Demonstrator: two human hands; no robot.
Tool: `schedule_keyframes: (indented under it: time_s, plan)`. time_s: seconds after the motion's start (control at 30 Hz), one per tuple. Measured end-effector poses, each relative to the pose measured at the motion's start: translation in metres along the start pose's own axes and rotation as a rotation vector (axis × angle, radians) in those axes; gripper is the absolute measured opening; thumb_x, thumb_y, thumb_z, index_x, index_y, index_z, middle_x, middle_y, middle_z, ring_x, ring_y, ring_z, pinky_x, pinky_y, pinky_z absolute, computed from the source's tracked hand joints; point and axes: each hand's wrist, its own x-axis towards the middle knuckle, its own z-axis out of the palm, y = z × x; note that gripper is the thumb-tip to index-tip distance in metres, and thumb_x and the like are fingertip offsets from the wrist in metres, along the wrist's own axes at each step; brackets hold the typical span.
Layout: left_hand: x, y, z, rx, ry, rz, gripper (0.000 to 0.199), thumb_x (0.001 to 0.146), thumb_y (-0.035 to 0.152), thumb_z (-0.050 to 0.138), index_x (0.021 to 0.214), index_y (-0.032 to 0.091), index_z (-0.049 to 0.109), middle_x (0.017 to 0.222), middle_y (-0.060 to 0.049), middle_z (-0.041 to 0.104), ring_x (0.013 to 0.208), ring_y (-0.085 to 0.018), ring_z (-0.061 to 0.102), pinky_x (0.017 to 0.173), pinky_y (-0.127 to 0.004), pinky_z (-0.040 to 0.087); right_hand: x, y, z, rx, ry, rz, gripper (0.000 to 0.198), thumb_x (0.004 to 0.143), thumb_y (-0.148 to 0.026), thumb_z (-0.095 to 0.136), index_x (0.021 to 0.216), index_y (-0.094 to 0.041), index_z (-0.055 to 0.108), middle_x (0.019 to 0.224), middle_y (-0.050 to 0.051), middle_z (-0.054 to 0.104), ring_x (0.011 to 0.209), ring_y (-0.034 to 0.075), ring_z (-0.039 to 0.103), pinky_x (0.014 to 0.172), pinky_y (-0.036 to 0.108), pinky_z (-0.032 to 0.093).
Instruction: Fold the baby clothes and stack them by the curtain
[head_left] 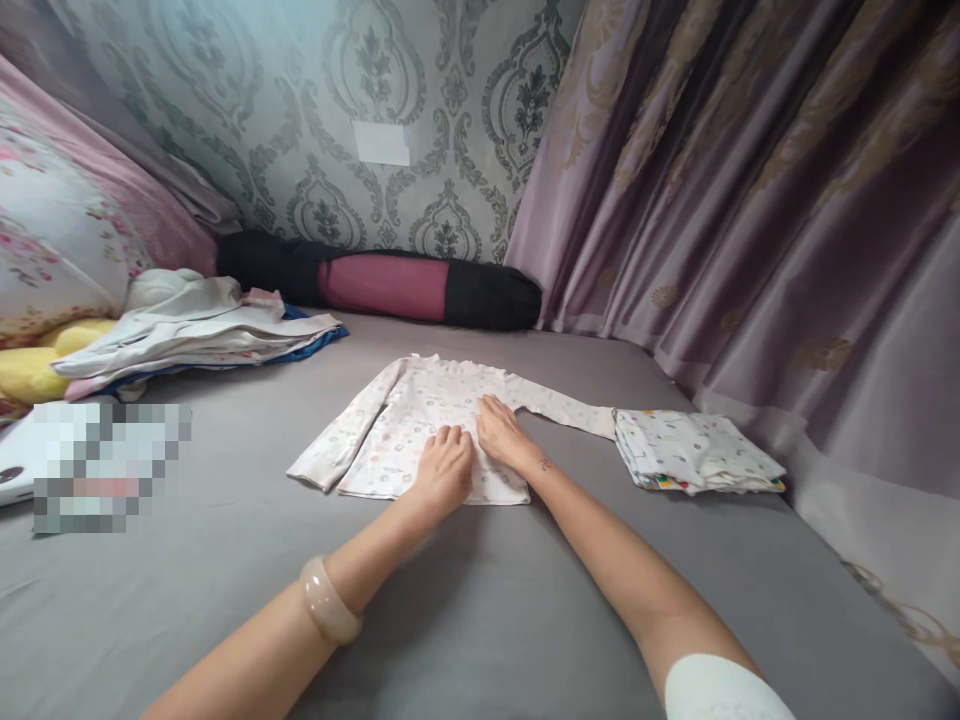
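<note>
A small white long-sleeved shirt (431, 400) with a pale scattered print lies spread on the grey sheet, collar away from me. Its left sleeve angles down beside the body, while the right one stretches out to a folded pile of cloth. My left hand (448, 465) rests on the lower middle of the shirt, fingers bent and close together. Just right of it and slightly farther away, my right hand (501, 430) has its fingers curled onto the fabric. The fingertips of both hands are partly hidden.
Folded white printed cloth (697, 450) lies at the right, by the purple curtain (645, 200). Rumpled clothes (202, 330) sit at the left near a floral pillow (60, 220) and a blurred object (112, 465). A black and maroon bolster (382, 285) lies along the wall.
</note>
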Motion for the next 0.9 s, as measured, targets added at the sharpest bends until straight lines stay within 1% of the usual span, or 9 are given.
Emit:
schedule_keyframes:
  time_s: [0.1,0.17,0.33,0.47,0.57,0.63,0.7,0.8,0.9]
  plan:
    - [0.001,-0.020,0.015,0.018,0.014,0.004,0.044,0.094,0.034,0.039,0.131,0.012,0.048,0.141,-0.020,0.047,0.137,-0.034,0.035,0.109,-0.051,0.031,0.008,-0.011,0.011,0.065,-0.054,0.085,0.058,0.099,-0.035,0.025,0.147,-0.004,0.031,0.157,0.017,0.025,0.146,0.026,0.018,0.116,0.038,0.014]
    - [0.001,-0.027,0.026,0.015,0.005,0.017,0.055,0.096,0.041,0.034,0.142,0.011,0.039,0.150,-0.019,0.038,0.143,-0.034,0.027,0.113,-0.052,0.025,0.017,-0.012,0.016,0.083,-0.076,0.136,0.063,0.099,-0.041,0.023,0.149,-0.003,0.027,0.159,0.017,0.019,0.147,0.027,0.013,0.118,0.040,0.009]
    - [-0.005,-0.026,0.040,0.061,0.026,0.033,0.061,0.099,0.045,0.024,0.147,0.009,0.035,0.156,-0.020,0.027,0.145,-0.033,0.021,0.116,-0.051,0.020,0.050,-0.003,0.020,0.057,-0.067,0.241,0.066,0.099,-0.046,0.020,0.152,-0.007,0.022,0.160,0.015,0.014,0.148,0.027,0.007,0.118,0.043,0.005]
    - [-0.008,-0.025,0.040,0.081,0.052,0.075,0.058,0.099,0.048,0.024,0.147,0.019,0.037,0.155,-0.018,0.030,0.144,-0.035,0.023,0.113,-0.054,0.021,0.067,0.000,0.019,0.042,-0.039,0.317,0.064,0.100,-0.044,0.018,0.152,-0.007,0.023,0.160,0.016,0.013,0.147,0.028,0.008,0.117,0.046,0.005]
    - [-0.006,-0.027,0.034,0.072,0.070,0.120,0.054,0.099,0.047,0.027,0.145,0.023,0.039,0.152,-0.016,0.036,0.142,-0.035,0.028,0.111,-0.055,0.023,0.072,0.002,0.015,0.009,-0.002,0.319,0.061,0.099,-0.043,0.024,0.149,-0.009,0.030,0.158,0.017,0.022,0.145,0.029,0.016,0.115,0.047,0.012]
    - [-0.003,-0.028,0.028,0.055,0.082,0.181,0.051,0.098,0.047,0.028,0.139,0.021,0.045,0.144,-0.017,0.043,0.135,-0.034,0.036,0.108,-0.052,0.027,0.077,0.007,0.010,-0.021,0.020,0.298,0.051,0.098,-0.037,0.029,0.140,-0.014,0.046,0.150,0.016,0.038,0.138,0.028,0.032,0.112,0.044,0.021]
    - [0.002,-0.027,0.022,0.030,0.089,0.231,0.048,0.097,0.048,0.030,0.127,0.019,0.053,0.132,-0.016,0.052,0.123,-0.030,0.045,0.104,-0.047,0.033,0.084,0.017,0.001,-0.044,0.037,0.291,0.042,0.097,-0.023,0.030,0.126,-0.018,0.060,0.136,0.015,0.054,0.127,0.026,0.044,0.106,0.041,0.029]
    - [0.007,-0.027,0.020,-0.004,0.099,0.234,0.046,0.096,0.051,0.031,0.118,0.019,0.056,0.121,-0.014,0.055,0.112,-0.027,0.049,0.099,-0.044,0.037,0.096,0.037,-0.011,-0.061,0.057,0.321,0.046,0.092,-0.009,0.029,0.121,-0.019,0.063,0.129,0.014,0.058,0.124,0.026,0.047,0.100,0.039,0.034]
    - [0.008,-0.027,0.024,-0.020,0.119,0.225,0.047,0.097,0.050,0.032,0.127,0.020,0.051,0.130,-0.014,0.051,0.121,-0.028,0.045,0.106,-0.045,0.032,0.108,0.053,-0.019,-0.061,0.034,0.326,0.044,0.091,-0.007,0.034,0.117,-0.021,0.066,0.126,0.011,0.061,0.123,0.027,0.047,0.099,0.039,0.036]
